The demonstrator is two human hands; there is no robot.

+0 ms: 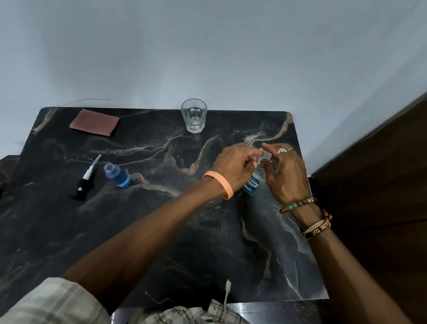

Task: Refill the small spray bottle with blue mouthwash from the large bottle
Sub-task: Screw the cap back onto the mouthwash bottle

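Note:
The small spray bottle (118,176) stands uncapped on the left of the dark marble table (150,233), partly filled with blue liquid. Its black and white pump head (85,180) with a dip tube lies on the table just left of it. The large mouthwash bottle (252,186), clear with a blue label, stands at the right between my hands. My left hand (235,163) pinches a small pale cap at the bottle's top. My right hand (283,172) holds the bottle's neck, with its fingers partly spread. The bottle's mouth is hidden by my fingers.
A clear drinking glass (193,116) stands at the table's far edge. A folded brown cloth (94,126) lies at the far left corner. A dark wooden panel (398,163) rises close on the right. A white cable (226,306) hangs at the near edge.

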